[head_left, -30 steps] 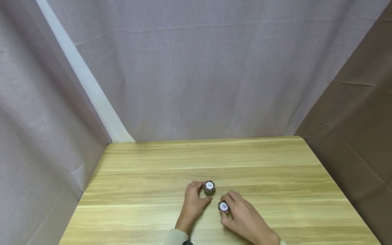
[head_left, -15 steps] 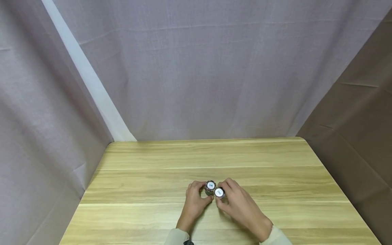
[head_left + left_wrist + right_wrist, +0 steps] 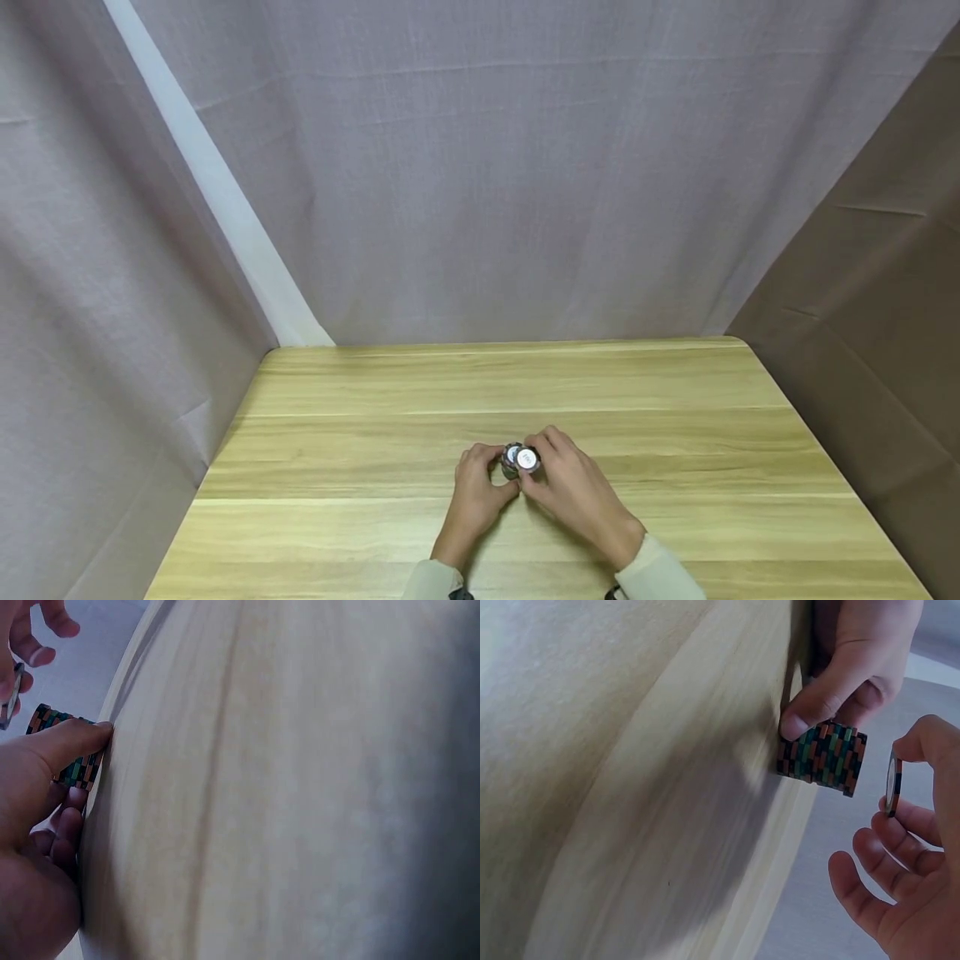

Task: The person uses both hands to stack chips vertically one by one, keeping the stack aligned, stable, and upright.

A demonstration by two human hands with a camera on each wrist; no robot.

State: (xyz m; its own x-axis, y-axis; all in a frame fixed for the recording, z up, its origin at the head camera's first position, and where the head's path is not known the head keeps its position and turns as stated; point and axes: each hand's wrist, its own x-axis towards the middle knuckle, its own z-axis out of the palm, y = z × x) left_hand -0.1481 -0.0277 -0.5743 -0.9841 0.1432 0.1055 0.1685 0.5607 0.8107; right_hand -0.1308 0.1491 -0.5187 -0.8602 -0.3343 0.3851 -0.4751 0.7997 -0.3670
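A stack of poker chips (image 3: 825, 757), with dark, green and orange edges, stands on the table. My left hand (image 3: 476, 492) grips its lower part, thumb on the near side and fingers on the far side. Between thumb and fingertips, my right hand (image 3: 576, 487) pinches a single poker chip (image 3: 528, 458) with a white centre. In the head view this chip overlaps the right part of the stack's top. The right wrist view shows a gap between the single chip (image 3: 894, 784) and the stack, so it is held above it.
The wood-grain table (image 3: 360, 450) stretches out around both hands. Grey curtains (image 3: 480, 183) hang behind and to the left, and a brown cloth (image 3: 870, 308) hangs on the right. A white strip (image 3: 217, 175) shows between the curtains.
My right hand has carried its chip leftward and away from me, from beside the stack to over its top. My left hand stays around the stack.
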